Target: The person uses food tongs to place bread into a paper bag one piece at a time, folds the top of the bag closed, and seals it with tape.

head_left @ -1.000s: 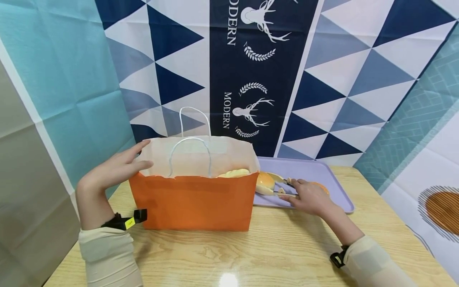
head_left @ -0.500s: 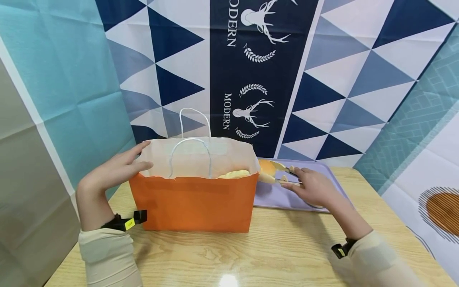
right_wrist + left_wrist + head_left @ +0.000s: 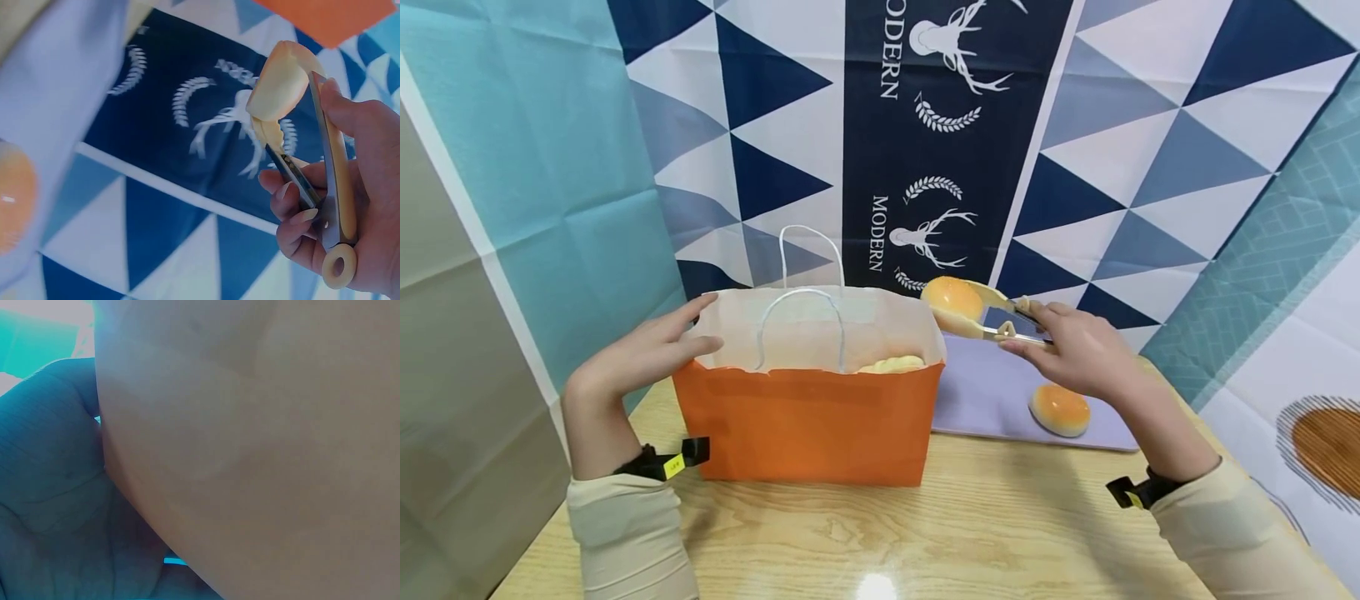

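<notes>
My right hand [image 3: 1078,346] grips a pair of tongs [image 3: 334,169], with cream tips and metal shanks. Between the tips they hold a round, glossy bun [image 3: 951,297], raised beside the right end of the bag's mouth. The orange paper bag [image 3: 808,425] stands upright with its mouth wide and white cord handles [image 3: 805,292] up. A pale yellow ridged piece [image 3: 892,364] shows just inside its right rim. My left hand [image 3: 636,354] rests at the bag's left rim, thumb and fingers fairly straight and spread; in the left wrist view the bag's side [image 3: 250,450] hides its fingers.
A lilac tray [image 3: 977,400] lies on the wooden table [image 3: 850,533], right of the bag and partly behind it. A second glossy bun [image 3: 1060,410] sits near the tray's front right. Patterned cloth [image 3: 955,150] hangs close behind the tray and bag.
My right hand has lifted the bun in the tongs up off the tray to above the height of the bag's rim. The second bun now shows fully. The left hand has stayed put.
</notes>
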The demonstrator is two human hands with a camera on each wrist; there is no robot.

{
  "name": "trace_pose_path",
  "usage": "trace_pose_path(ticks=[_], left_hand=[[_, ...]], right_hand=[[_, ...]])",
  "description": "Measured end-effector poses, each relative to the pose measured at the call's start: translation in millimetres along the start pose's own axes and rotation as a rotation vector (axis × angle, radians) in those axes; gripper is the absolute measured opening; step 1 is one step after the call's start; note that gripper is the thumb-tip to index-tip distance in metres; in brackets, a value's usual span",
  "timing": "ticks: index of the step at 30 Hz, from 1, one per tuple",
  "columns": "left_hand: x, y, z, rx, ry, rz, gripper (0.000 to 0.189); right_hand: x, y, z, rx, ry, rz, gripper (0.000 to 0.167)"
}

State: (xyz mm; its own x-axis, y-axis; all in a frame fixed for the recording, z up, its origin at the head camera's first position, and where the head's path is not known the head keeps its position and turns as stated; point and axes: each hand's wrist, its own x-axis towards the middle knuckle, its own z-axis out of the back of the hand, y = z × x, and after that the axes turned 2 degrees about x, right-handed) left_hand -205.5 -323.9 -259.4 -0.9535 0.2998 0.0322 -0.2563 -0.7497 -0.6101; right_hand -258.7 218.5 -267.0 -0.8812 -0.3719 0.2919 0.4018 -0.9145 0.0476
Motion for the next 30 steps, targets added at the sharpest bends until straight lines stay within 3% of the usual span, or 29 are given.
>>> trace_pose_path(ticks=[12,19,30], left_hand=[[1.2,0.4,-1.9,0.001,0.002,0.000,0.081],[1.5,0.9,-2.5,0.005,0.002,0.001,0.081],[-0.8,-0.1,-1.5,0.006,-0.011,0.008,0.080]], right_hand=[[-3.1,21.2,41.9,-0.028,-0.078,0.028,0.082],[0.5,24.8,54.3,-0.036,-0.112,0.046,0.075],[12.5,58.2,65.5,-0.040,-0.150,0.147,0.069]])
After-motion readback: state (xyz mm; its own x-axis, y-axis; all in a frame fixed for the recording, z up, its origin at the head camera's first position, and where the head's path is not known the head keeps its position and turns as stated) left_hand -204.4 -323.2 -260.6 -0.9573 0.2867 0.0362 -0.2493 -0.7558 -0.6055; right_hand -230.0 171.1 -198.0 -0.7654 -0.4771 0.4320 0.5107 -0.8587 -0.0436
